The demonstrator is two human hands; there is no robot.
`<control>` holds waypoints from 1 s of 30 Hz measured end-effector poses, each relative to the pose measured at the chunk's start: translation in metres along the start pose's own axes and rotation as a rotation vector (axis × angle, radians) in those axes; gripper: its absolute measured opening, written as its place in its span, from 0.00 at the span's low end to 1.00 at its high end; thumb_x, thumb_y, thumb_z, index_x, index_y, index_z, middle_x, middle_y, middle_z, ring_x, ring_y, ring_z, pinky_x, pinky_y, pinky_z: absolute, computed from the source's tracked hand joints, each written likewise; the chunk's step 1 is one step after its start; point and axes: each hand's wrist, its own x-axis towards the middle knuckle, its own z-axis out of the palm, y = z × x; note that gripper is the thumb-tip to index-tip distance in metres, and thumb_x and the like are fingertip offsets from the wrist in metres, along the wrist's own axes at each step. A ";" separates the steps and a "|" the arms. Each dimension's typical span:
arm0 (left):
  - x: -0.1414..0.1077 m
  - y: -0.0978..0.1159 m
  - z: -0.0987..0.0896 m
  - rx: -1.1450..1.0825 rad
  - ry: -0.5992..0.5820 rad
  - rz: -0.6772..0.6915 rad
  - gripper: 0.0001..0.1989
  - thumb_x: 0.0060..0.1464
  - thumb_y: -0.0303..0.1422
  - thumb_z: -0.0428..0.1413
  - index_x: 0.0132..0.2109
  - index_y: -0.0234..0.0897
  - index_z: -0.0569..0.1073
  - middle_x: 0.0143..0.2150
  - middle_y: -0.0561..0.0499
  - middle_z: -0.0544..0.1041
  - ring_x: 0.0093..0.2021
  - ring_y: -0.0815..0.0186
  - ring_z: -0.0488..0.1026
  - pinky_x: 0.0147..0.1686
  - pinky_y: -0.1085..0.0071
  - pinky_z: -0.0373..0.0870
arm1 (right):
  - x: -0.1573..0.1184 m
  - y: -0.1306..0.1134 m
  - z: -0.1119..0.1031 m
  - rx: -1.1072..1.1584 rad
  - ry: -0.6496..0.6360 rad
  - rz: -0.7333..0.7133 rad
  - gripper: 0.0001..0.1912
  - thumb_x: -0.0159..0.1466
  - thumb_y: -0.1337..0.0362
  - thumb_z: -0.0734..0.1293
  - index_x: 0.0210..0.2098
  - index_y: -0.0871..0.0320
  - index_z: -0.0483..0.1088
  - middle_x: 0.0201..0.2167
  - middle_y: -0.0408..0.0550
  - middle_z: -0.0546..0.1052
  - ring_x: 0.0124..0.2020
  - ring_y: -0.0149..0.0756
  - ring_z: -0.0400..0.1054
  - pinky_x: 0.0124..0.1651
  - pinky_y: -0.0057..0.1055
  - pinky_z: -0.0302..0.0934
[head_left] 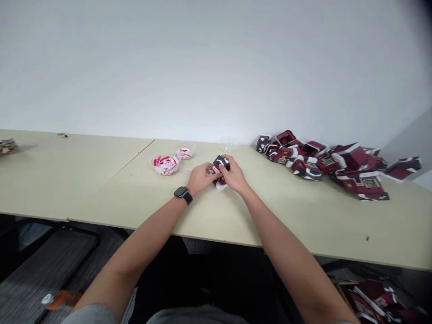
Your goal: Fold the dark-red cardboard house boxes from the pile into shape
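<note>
The left hand (200, 178), with a black smartwatch (182, 195) on its wrist, and the right hand (234, 174) meet above the tabletop (276, 220). Their fingers (225, 163) are curled closed around a small dark red and white card piece (220, 163), which sits between both palms, partly hidden. Just beyond the left hand stand 2 clear cups (165, 164) holding red and white pieces; well right lies a heap of dark red card houses (324, 163).

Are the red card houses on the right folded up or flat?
Folded up: the red card houses show boxy walls and hollow insides.
</note>
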 end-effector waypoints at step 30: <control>-0.001 0.002 -0.002 0.014 -0.020 -0.036 0.16 0.56 0.43 0.64 0.47 0.39 0.81 0.44 0.47 0.85 0.44 0.57 0.82 0.47 0.65 0.75 | 0.000 -0.002 0.000 0.002 -0.011 0.008 0.24 0.66 0.56 0.63 0.60 0.53 0.68 0.57 0.53 0.77 0.54 0.47 0.72 0.64 0.50 0.63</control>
